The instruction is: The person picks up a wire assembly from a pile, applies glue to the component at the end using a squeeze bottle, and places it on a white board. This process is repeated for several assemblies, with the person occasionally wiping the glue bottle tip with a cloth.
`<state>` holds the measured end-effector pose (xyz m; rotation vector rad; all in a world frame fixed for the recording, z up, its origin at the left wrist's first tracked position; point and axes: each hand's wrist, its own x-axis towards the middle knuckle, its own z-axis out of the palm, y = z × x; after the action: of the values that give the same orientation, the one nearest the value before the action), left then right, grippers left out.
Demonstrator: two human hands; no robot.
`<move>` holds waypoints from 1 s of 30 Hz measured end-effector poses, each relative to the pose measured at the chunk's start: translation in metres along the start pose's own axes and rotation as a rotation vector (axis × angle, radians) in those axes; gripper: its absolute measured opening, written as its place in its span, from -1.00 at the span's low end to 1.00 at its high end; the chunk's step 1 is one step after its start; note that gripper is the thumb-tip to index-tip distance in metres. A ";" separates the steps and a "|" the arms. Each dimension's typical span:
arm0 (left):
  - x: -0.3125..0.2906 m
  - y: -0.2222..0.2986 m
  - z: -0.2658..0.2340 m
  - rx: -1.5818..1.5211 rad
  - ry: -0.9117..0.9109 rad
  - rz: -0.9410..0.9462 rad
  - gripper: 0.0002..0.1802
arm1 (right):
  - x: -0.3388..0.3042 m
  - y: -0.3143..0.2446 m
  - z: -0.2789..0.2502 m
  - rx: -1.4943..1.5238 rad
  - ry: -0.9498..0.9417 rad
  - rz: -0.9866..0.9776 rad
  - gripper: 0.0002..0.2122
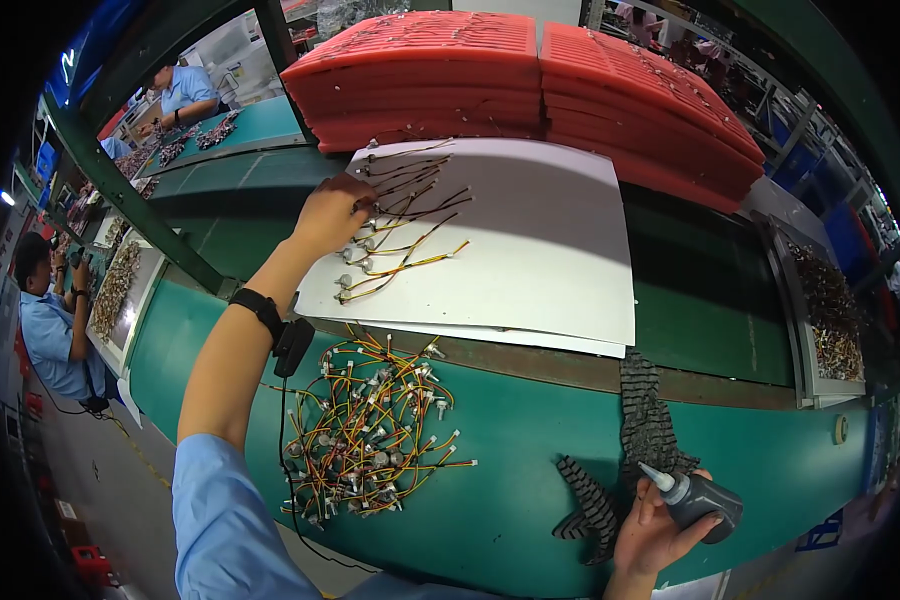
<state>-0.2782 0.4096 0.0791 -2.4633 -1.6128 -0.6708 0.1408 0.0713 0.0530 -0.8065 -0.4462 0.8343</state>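
My left hand point(333, 213) reaches over the left edge of a white board point(540, 240). Its fingers are closed at a wired potentiometer, whose body they mostly hide. Above and below it, several more wired potentiometers point(345, 281) lie in a column, their yellow, red and black leads point(425, 262) pointing right. In my right hand point(650, 535), low at the right, is a dark squeeze bottle point(708, 508) with a pale tapered nozzle point(658, 478) pointing up and left. A striped dark cloth point(650, 415) lies beside that hand.
A tangled heap of wired potentiometers point(370, 440) lies on the green tabletop point(510, 400). Red foam trays point(420, 85) are stacked behind the board. A bin of small parts point(825, 310) stands right, a tape roll point(841, 429) near it. Two co-workers point(55, 335) sit at left.
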 end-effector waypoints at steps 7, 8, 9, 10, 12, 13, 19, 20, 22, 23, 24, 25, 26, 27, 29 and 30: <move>0.000 -0.016 -0.008 0.035 0.037 0.109 -0.79 | -0.005 -0.006 0.011 0.045 -0.018 0.002 -0.41; -0.002 -0.009 -0.020 0.006 0.099 0.132 -0.81 | -0.006 -0.008 0.010 0.028 -0.006 0.021 -0.41; -0.012 0.001 -0.030 0.001 0.074 0.118 -0.81 | -0.007 -0.009 0.009 0.072 -0.020 0.030 -0.40; -0.019 0.024 -0.045 -0.142 0.139 0.099 -0.86 | -0.007 -0.010 0.009 0.120 -0.037 0.035 -0.39; -0.036 0.065 -0.070 -0.288 0.189 0.065 -0.90 | -0.008 -0.008 0.008 0.157 -0.043 0.053 -0.38; -0.050 0.086 -0.085 -0.198 0.144 0.172 -0.93 | -0.008 -0.009 0.008 0.180 -0.076 0.056 -0.38; -0.171 0.187 -0.166 -0.501 -0.134 0.141 -0.94 | -0.011 -0.020 -0.012 0.395 -0.340 0.179 -0.37; -0.188 0.201 -0.170 -0.512 -0.153 0.136 -0.93 | -0.011 -0.022 -0.016 0.401 -0.343 0.182 -0.37; -0.219 0.216 -0.160 -0.504 -0.116 0.097 -0.91 | -0.014 -0.029 -0.024 0.465 -0.264 0.216 -0.39; -0.234 0.221 -0.153 -0.500 -0.075 0.060 -0.88 | -0.016 -0.032 -0.026 0.501 -0.225 0.232 -0.40; -0.247 0.224 -0.145 -0.489 -0.077 0.068 -0.88 | -0.018 -0.036 -0.029 0.514 -0.224 0.229 -0.40; -0.280 0.201 -0.127 -0.458 -0.089 0.003 -0.86 | -0.026 -0.018 -0.016 0.480 -0.209 0.293 -0.38; -0.290 0.204 -0.124 -0.400 -0.110 -0.008 -0.84 | -0.028 -0.021 -0.017 0.492 -0.177 0.319 -0.37; -0.298 0.210 -0.121 -0.391 -0.109 -0.001 -0.84 | -0.031 -0.024 -0.018 0.502 -0.143 0.344 -0.36; -0.303 0.229 -0.109 -0.165 -0.112 -0.012 -0.83 | -0.036 -0.030 -0.019 0.509 -0.149 0.327 -0.38; -0.306 0.234 -0.103 -0.054 -0.112 -0.020 -0.83 | -0.040 -0.033 -0.019 0.509 -0.155 0.322 -0.40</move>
<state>-0.2011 0.0180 0.0732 -2.5694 -1.6823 -0.5970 0.1440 0.0174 0.0650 -0.3434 -0.2226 1.2523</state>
